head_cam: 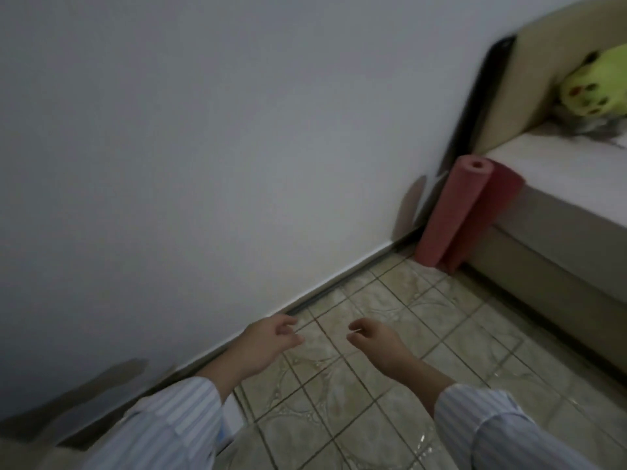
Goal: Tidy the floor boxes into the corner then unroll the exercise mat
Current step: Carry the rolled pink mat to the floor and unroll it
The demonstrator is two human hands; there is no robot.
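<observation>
Both hands, left hand [271, 337] and right hand [373, 337], hang empty, fingers loosely curled; the red exercise mat [454, 212] stands rolled.

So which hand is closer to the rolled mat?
The right hand; the left hand hangs nearer the wall, farther from the red mat standing by the bed.

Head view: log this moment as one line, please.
hands: left empty, right empty, over tiled floor | mat: rolled, upright, in corner beside bed | boxes: none clearly seen

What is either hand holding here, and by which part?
Nothing. The left hand and right hand are both empty, fingers loosely curled above the tiled floor. The rolled mat stands untouched in the corner beside the bed.
</observation>
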